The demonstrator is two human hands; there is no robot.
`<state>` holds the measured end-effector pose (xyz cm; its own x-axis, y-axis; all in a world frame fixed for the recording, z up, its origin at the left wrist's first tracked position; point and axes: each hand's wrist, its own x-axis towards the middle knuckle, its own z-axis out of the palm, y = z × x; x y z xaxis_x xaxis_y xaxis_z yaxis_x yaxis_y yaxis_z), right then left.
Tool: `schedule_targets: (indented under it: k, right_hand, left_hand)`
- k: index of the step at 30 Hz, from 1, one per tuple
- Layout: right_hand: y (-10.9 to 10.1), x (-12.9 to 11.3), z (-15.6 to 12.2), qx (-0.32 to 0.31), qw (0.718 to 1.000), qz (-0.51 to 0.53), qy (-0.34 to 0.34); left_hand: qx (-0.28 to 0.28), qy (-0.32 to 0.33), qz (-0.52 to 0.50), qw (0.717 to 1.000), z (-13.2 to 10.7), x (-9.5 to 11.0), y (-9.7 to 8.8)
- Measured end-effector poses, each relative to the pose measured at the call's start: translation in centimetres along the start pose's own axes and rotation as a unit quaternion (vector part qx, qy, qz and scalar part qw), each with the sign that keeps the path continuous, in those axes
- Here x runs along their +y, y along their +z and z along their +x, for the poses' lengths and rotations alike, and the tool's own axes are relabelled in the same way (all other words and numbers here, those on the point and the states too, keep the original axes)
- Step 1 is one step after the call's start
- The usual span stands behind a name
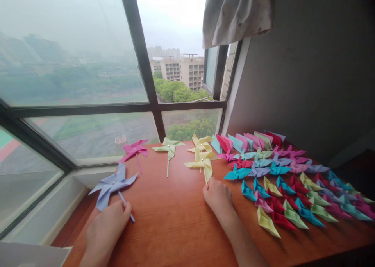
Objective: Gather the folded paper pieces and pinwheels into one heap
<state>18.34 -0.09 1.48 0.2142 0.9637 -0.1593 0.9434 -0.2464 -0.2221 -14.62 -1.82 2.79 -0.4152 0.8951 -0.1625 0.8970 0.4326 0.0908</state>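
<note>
My left hand (107, 230) is closed around the stick of a lavender paper pinwheel (113, 185), whose blades spread out above the table's left edge. The lower end of that stick pokes out below my fingers. In my right hand (219, 198), closed near the table's middle, is the stick of a yellow paper pinwheel (202, 162). A second yellow pinwheel (201, 142) lies just behind it, partly covered. Farther back on the left are a pink pinwheel (134, 149) and a pale green pinwheel (169, 146), both lying on the table.
Rows of folded paper boats (294, 215), paper cranes (258, 165) and folded paper pieces (249, 141) cover the right side of the brown wooden table (164, 228). Window frames (156, 106) stand behind the table, and a curtain (234, 17) hangs at upper right.
</note>
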Motion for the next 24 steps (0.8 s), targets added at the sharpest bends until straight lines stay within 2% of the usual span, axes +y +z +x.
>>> schedule_targets:
  k: [3, 4, 11, 17, 20, 24]
  right_hand:
    - [0.0, -0.1, -0.1, -0.012, 1.0, 0.001, 0.005]
    - [0.0, -0.1, -0.1, -0.013, 1.0, 0.004, 0.007]
    - [0.4, 0.0, 0.2, 0.01, 0.997, 0.081, 0.015]
    - [1.1, -0.7, -0.5, 0.045, 0.985, 0.16, -0.041]
    - [1.3, -1.6, -0.9, 0.047, 0.978, 0.186, -0.083]
    - [0.8, -4.2, -1.1, 0.024, 0.972, 0.198, -0.127]
  left_hand:
    - [-0.066, 0.033, 0.032, 0.997, -1.8, 0.1, -0.2]
    - [-0.066, 0.04, 0.034, 0.996, -2.2, 0.2, -0.3]
    - [-0.005, 0.016, 0.022, 1.0, -3.5, 0.4, 0.4]
    - [0.024, -0.007, 0.035, 0.999, -3.2, 0.2, 0.7]
    - [0.031, -0.021, 0.034, 0.999, -2.9, 0.0, 0.9]
    - [0.043, -0.02, 0.033, 0.998, -2.7, -0.2, 1.1]
